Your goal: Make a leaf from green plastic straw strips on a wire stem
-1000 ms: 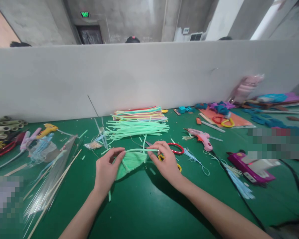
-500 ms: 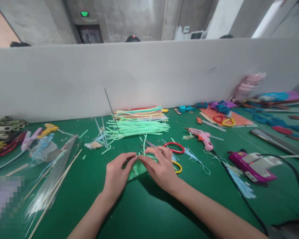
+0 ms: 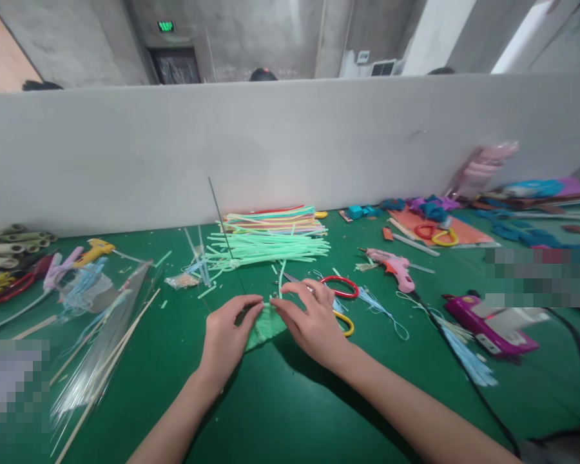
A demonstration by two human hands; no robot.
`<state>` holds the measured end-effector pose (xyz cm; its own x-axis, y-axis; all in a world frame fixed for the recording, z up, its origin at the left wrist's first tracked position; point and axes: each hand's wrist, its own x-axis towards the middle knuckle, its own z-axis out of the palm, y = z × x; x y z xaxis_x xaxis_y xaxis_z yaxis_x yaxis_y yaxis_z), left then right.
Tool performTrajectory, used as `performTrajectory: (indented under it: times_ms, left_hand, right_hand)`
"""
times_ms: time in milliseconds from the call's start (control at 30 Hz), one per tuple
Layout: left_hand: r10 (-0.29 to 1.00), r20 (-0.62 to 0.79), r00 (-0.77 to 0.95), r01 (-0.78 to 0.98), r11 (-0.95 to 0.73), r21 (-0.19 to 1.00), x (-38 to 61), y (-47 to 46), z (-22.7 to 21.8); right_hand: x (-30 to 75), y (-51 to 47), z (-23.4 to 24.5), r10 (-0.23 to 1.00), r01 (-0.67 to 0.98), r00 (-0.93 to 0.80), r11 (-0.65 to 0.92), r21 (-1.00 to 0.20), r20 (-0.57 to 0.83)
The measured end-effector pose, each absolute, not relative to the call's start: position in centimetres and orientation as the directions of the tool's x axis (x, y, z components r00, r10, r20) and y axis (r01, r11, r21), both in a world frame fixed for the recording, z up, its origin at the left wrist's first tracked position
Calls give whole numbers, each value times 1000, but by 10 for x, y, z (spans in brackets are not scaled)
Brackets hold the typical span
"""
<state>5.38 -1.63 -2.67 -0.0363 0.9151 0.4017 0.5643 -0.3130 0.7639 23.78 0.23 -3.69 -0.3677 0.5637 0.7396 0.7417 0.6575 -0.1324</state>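
Both of my hands meet over a small light-green piece (image 3: 265,330) that looks woven from thin strips. My left hand (image 3: 229,335) pinches its upper left edge between thumb and fingertips. At the upper right edge, the thumb and index finger of my right hand (image 3: 314,322) are closed on it, the other fingers curled above. A light-green strip (image 3: 281,277) rises from the piece beside my right fingers. A thin dark rod (image 3: 219,216) slants up from near my left fingertips. Scissors with a red and yellow handle (image 3: 342,287) lie partly hidden behind my right hand.
Behind the hands lies a pile of light-green strips (image 3: 270,248) against the grey partition (image 3: 270,142). To the right are a pink glue gun (image 3: 394,267), a purple power strip (image 3: 488,328) and a black cord. Clear plastic sheets (image 3: 101,348) and sticks lie left.
The fingertips have drawn slightly apart, and more of the green piece's top shows between them. The camera view has shifted a little.
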Motion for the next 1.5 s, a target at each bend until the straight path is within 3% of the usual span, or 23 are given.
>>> performTrajectory:
  times_ms: [233,367,533,1067,1500]
  left_hand:
    - [897,440,40,584,-379,718,55,-18,-24]
    - [822,547,158,621,-514,592,54,-21,-26]
    - [738,648,188,660,-583,473,53,-21,-29]
    - [792,572,213,631,-559,538,47,-16,-30]
    - [870,493,-8,650,-370,663,33,-7,-26]
  right_hand:
    - [238,-2,-34,600,753,-357,638,-159,716]
    - [238,-6,-28,608,752,-323,630,-193,725]
    - [241,-5,-24,636,723,-345,649,-236,690]
    - [249,4,-26,672,664,-386,678,-316,631]
    - [260,13,-28,679,712,-400,653,-257,615]
